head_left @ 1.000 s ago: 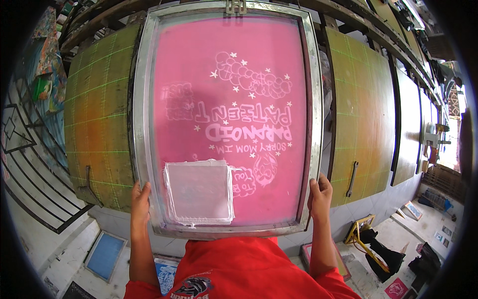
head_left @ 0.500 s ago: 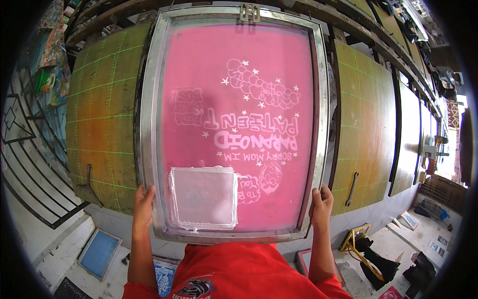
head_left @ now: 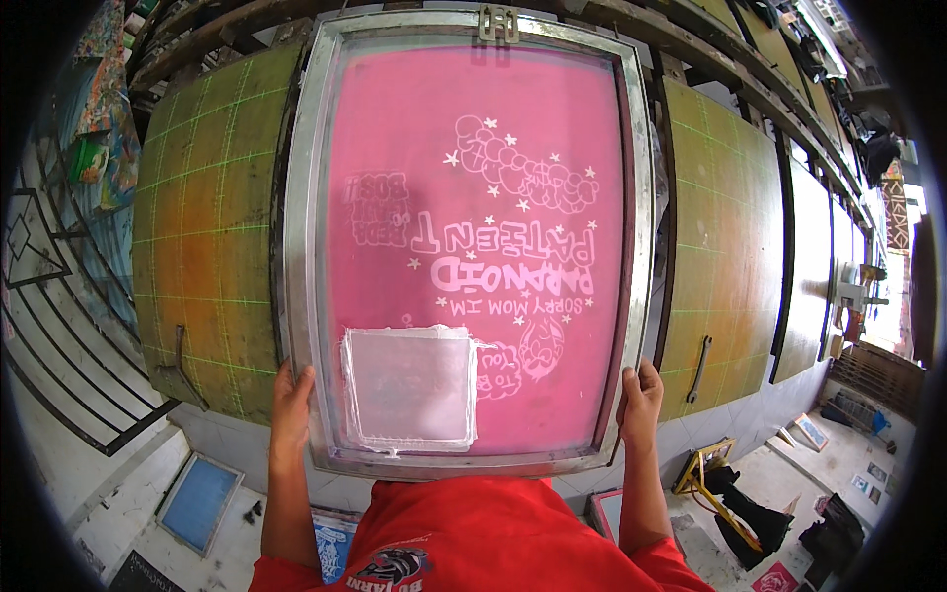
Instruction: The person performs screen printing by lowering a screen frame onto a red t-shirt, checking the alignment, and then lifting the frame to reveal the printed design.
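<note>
A large screen-printing frame (head_left: 302,247) with silvery metal edges lies in front of me. Its pink mesh (head_left: 473,89) carries pale hand-drawn lettering, stars and cloud-like outlines, which appear upside down. A whitish square patch with taped borders (head_left: 409,390) covers the near left part of the mesh. My left hand (head_left: 292,407) is closed around the frame's left edge close to the near corner, thumb on top. Opposite it, my right hand (head_left: 639,403) grips the right edge with bent fingers. A metal bracket (head_left: 498,24) sits at the middle of the frame's far edge.
Olive boards with green grid lines flank the frame, one at left (head_left: 212,237) and one at right (head_left: 720,237). Each bears a wrench, such as the right one (head_left: 699,370). A blue-meshed screen (head_left: 200,503) stands low at left; a yellow frame with black cloth (head_left: 730,513) lies low right.
The frame has shifted very slightly to the right in the picture, and both hands have moved with it. My left thumb shows a little more over the frame's edge. Both grips persist.
</note>
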Demonstrator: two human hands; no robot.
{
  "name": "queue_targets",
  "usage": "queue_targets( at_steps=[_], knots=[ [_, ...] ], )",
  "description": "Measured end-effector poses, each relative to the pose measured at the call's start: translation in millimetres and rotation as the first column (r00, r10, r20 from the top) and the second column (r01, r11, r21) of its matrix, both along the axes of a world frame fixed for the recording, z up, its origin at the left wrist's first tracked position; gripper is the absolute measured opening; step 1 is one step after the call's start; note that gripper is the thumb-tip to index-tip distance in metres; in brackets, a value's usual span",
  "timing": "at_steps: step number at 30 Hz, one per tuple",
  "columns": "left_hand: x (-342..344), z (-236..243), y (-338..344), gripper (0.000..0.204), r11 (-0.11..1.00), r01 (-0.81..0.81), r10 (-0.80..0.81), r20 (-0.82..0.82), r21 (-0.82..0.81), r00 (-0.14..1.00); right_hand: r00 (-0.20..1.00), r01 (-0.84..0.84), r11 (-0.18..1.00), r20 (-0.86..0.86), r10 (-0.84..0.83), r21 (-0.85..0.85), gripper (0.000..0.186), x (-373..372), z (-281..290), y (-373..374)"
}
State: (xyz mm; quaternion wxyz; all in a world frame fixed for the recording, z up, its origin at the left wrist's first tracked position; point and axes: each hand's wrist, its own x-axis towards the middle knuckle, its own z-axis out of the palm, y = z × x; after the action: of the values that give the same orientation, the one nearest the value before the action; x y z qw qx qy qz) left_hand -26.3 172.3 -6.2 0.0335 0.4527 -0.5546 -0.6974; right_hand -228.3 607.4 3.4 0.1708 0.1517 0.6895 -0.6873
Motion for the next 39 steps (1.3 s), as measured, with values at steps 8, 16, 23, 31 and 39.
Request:
queue_targets(
  at_steps=[8, 16, 23, 31, 39],
  knots=[
    [1, -2, -3, 0.051, 0.999, 0.034, -0.034, 0.036, -0.006, 0.999, 1.0, -0.002, 0.993, 0.016, 0.004, -0.118, 0.03, 1, -5, 5],
    [0, 0, 0, 0.051, 1.0, 0.003, -0.003, 0.024, -0.008, 1.0, 1.0, 0.01, 0.994, 0.028, -0.007, -0.113, 0.034, 0, -4, 5],
    [0, 3, 3, 0.048, 0.999, -0.026, 0.027, 0.041, -0.025, 0.999, 0.999, 0.02, 0.99, 0.037, -0.015, -0.139, 0.034, 0, -3, 3],
    [0, 1, 1, 0.049, 1.0, -0.012, 0.012, 0.012, -0.009, 1.0, 0.999, 0.012, 0.991, 0.049, -0.006, -0.13, 0.033, -1, -2, 5],
    [7, -6, -5, 0.054, 0.999, -0.004, 0.006, 0.046, -0.046, 0.999, 0.997, 0.01, 0.997, 0.076, -0.004, -0.072, 0.033, -4, 5, 2]
  ],
)
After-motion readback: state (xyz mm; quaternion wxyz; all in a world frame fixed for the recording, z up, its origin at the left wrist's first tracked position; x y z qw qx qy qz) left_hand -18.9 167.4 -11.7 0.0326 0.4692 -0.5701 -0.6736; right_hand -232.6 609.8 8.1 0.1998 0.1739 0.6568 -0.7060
